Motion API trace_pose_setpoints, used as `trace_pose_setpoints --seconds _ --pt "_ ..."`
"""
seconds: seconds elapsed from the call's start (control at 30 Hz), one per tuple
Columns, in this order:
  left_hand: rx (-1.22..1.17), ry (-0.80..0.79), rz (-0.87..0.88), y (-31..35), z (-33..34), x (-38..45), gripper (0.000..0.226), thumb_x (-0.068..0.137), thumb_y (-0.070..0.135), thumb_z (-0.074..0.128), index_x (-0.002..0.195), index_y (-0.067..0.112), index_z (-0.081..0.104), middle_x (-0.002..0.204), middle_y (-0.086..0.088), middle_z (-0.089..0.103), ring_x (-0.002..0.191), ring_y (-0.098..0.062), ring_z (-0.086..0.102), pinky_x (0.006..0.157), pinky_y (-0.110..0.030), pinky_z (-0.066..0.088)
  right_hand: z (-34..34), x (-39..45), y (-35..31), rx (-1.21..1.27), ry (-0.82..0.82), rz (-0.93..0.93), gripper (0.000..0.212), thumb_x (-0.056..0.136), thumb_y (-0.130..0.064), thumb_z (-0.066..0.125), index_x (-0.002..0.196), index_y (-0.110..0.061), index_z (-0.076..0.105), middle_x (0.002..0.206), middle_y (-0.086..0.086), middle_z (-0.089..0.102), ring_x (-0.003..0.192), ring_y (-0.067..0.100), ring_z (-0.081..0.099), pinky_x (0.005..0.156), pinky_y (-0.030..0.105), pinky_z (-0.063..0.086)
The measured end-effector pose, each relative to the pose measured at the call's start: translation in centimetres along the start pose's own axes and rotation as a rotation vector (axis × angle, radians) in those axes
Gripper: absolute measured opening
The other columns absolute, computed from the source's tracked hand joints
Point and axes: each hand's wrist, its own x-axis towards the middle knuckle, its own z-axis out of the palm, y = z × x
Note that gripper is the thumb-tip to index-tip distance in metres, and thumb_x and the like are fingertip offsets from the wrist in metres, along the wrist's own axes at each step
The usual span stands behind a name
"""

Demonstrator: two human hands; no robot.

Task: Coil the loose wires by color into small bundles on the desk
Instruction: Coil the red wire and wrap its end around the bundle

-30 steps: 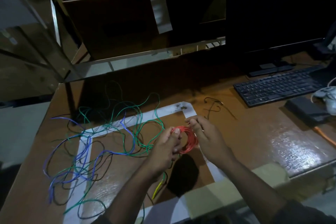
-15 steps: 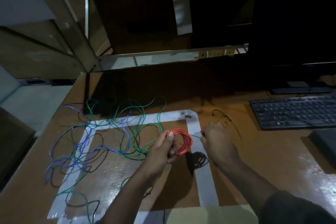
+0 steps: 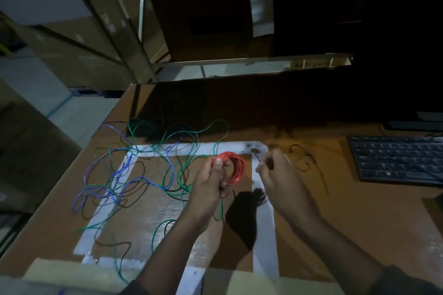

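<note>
Left hand (image 3: 211, 182) pinches a red wire coil (image 3: 231, 166); right hand (image 3: 275, 175), at three o'clock, pinches a thin dark tie. Best wrapped tightly around the loops.

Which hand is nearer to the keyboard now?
Right. The right hand hovers left of the keyboard, apart from it; the left hand is farther left, holding the red coil.

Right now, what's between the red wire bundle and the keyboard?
In the head view, the right hand is raised between the red wire coil and the keyboard. Beyond it, a loose dark wire lies on the desk.
</note>
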Motion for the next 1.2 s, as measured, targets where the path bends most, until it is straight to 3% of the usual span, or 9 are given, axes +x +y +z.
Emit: trace_pose_setpoints --seconds 0.23,0.43,0.57,0.63,0.7,0.8,0.97,1.07,1.2 --pt "-0.002 0.006 0.031 0.0 -0.7 1.3 0.028 0.109 0.043 0.040 0.089 0.036 0.058 0.069 0.019 0.051 0.065 -0.005 0.042 0.055 -0.022 0.035 -1.5 -1.5 -4.1 0.345 0.017 -0.001 0.007 0.102 -0.028 0.056 0.097 -0.028 0.061 0.081 -0.007 0.063 0.078 0.011 0.063 0.069 0.038 0.056" --pt "-0.016 -0.105 0.031 0.7 -1.8 1.5 0.025 0.109 0.044 0.042 0.097 0.031 0.060 0.069 0.015 0.047 0.061 -0.002 0.042 0.055 -0.022 0.032 -0.3 -2.3 -5.5 0.374 0.021 0.091 0.005 0.094 -0.022 0.070 0.092 -0.026 0.067 0.080 -0.004 0.071 0.076 0.008 0.072 0.069 0.037 0.064" --pt "-0.156 -0.166 -0.002 1.5 -2.4 1.2 0.017 0.109 0.032 0.045 0.101 0.023 0.058 0.065 0.010 0.038 0.057 -0.005 0.035 0.053 -0.025 0.025 0.3 -2.3 -6.1 0.235 0.049 0.062 0.009 0.093 -0.025 0.071 0.089 -0.031 0.067 0.080 -0.010 0.069 0.078 0.006 0.068 0.068 0.036 0.061" --pt "-0.124 -0.210 0.037 1.8 -2.7 1.1 0.022 0.106 0.038 0.048 0.097 0.027 0.064 0.062 0.014 0.043 0.055 -0.003 0.039 0.053 -0.021 0.030 0.6 -2.3 -6.5 0.166 0.091 0.036 0.008 0.093 -0.026 0.072 0.088 -0.031 0.067 0.080 -0.013 0.068 0.079 0.003 0.065 0.066 0.028 0.058" --pt "-0.060 -0.224 0.058 2.2 -2.9 1.0 0.030 0.100 0.045 0.051 0.109 0.019 0.063 0.061 0.017 0.052 0.054 0.002 0.048 0.052 -0.015 0.038 1.0 -2.5 -7.1 0.067 0.154 0.004 0.008 0.093 -0.025 0.072 0.089 -0.029 0.068 0.080 -0.016 0.067 0.080 0.000 0.064 0.065 0.021 0.056" --pt "-0.025 -0.205 0.081 2.4 -3.1 1.1 0.045 0.097 0.051 0.053 0.120 0.013 0.060 0.063 0.016 0.054 0.055 0.002 0.049 0.051 -0.014 0.039 1.6 -2.7 -7.8 -0.055 0.231 -0.049 0.005 0.093 -0.025 0.072 0.091 -0.027 0.068 0.082 -0.015 0.068 0.076 0.003 0.065 0.066 0.026 0.059" --pt "-0.125 -0.165 0.111 2.6 -3.4 1.2 0.030 0.101 0.050 0.051 0.099 0.024 0.066 0.061 0.009 0.041 0.053 -0.006 0.034 0.050 -0.026 0.025 1.5 -3.1 -8.8 -0.034 0.248 -0.058 0.008 0.090 -0.026 0.075 0.091 -0.025 0.068 0.082 -0.014 0.067 0.078 0.001 0.066 0.067 0.026 0.060" --pt "-0.145 -0.129 0.119 2.6 -2.8 1.0 0.037 0.100 0.047 0.049 0.108 0.015 0.064 0.062 0.012 0.054 0.054 -0.002 0.049 0.053 -0.024 0.036 1.4 -3.4 -9.3 -0.042 0.221 -0.055 0.005 0.091 -0.027 0.074 0.094 -0.025 0.070 0.086 -0.017 0.065 0.082 -0.002 0.065 0.072 0.015 0.057" --pt "-0.161 -0.084 0.098 2.1 -2.2 1.1 0.039 0.103 0.045 0.049 0.117 0.010 0.062 0.082 0.005 0.068 0.070 -0.002 0.066 0.060 -0.017 0.050 1.2 -3.6 -9.9 -0.030 0.150 -0.076 0.016 0.097 -0.019 0.066 0.111 -0.024 0.072 0.104 -0.014 0.060 0.095 0.001 0.063 0.085 0.014 0.056"
